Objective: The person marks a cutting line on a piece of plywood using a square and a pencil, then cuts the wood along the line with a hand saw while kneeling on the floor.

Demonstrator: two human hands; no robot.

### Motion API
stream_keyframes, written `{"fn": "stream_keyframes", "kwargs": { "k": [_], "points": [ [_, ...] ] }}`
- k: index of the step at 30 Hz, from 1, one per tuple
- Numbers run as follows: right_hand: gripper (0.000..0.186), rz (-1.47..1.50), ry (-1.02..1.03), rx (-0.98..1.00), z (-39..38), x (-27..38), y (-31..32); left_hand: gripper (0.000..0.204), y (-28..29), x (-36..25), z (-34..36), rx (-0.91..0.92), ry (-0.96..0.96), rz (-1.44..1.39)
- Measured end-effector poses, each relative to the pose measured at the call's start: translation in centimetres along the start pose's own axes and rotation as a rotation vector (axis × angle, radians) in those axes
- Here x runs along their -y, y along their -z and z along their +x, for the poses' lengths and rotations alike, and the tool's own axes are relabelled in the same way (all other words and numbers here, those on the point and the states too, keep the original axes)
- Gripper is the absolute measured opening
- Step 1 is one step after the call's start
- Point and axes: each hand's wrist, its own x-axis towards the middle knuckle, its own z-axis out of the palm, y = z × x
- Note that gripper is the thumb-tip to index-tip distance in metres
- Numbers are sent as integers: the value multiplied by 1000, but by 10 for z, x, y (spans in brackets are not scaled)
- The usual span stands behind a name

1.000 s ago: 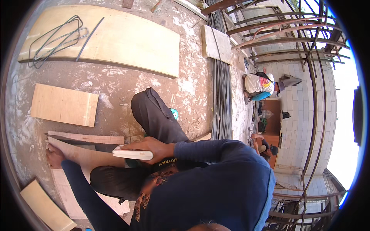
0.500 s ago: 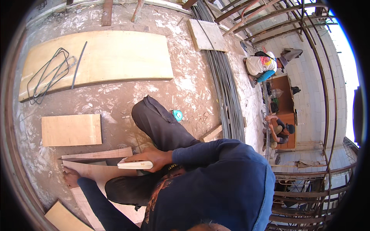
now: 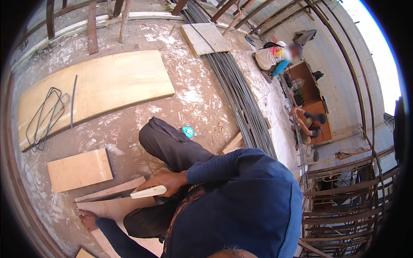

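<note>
My right hand [image 3: 167,181] is closed around the pale handle [image 3: 149,191] of a handsaw. Its dark blade [image 3: 116,195] runs leftward along a slit in a thin reddish plywood sheet [image 3: 109,207], with a narrow strip [image 3: 109,189] on the far side of the cut. At the sheet's left end my left hand [image 3: 88,219] grips the edge, fingers curled over it. My bent leg in dark trousers lies against the plywood, and part of the sheet passes beneath my left forearm.
A plywood offcut [image 3: 80,170] lies beyond the cut. Farther off, a large panel [image 3: 116,88] carries bent steel bars [image 3: 47,116]. A turquoise round object [image 3: 187,132] sits by my knee. Long rebar [image 3: 236,94] runs under a slab [image 3: 204,38]. Two people [image 3: 275,58] work at the right.
The whole view has tilted and shifted, so the panel and floor appear turned. Both hands keep their grips on the saw and the plywood.
</note>
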Motion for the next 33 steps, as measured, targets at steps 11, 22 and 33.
{"fn": "stream_keyframes", "kwargs": {
  "k": [11,22,33],
  "points": [
    [65,-106,135,-149,173,-30,-80,78,22,-19,-16,76,42,-56],
    [61,27,384,-400,-42,87,32,76,2,-14,-5,239,17,-107],
    [56,52,252,-970,-196,116,157,122,44,51,-85,549,-376,12]
  ]
}}
